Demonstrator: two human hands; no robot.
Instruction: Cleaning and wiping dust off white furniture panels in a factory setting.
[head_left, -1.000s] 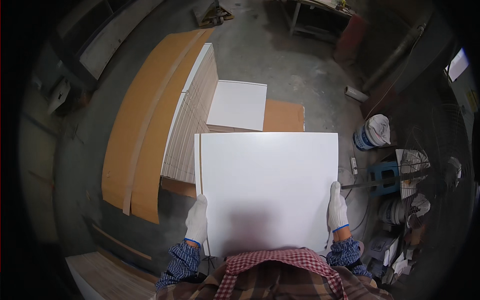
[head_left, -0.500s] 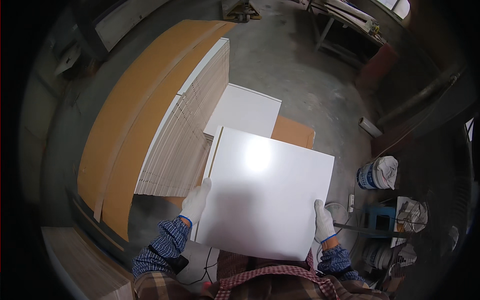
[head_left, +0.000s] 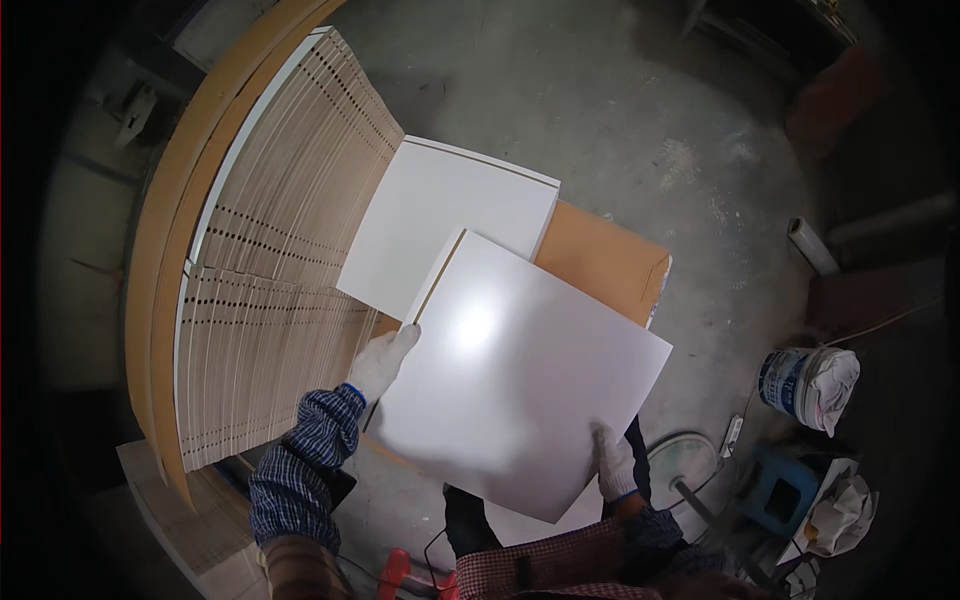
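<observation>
A glossy white panel (head_left: 520,370) with a dark groove along its left edge is held between my two gloved hands. My left hand (head_left: 385,362), in a white knit glove, is closed on the panel's left edge. On the opposite side, my right hand (head_left: 614,462) grips the edge near the front right corner. The panel is tilted above a cardboard sheet (head_left: 602,258) and partly covers it. Just beyond lies another white panel (head_left: 455,195), flat, with a similar groove at its far edge. Fingers under the held panel are hidden.
At left stands a long row of upright panels (head_left: 270,290) with drilled edges, backed by brown cardboard (head_left: 155,300). To the right are a bucket (head_left: 790,385) with a white bag, a blue stool (head_left: 775,490), a round stand base (head_left: 682,465) and a white roll (head_left: 813,246).
My view has swung, so the row of panels sits further left and closer. The held panel has turned clockwise, its right corner tipped down, and more of the cardboard and flat panel shows.
</observation>
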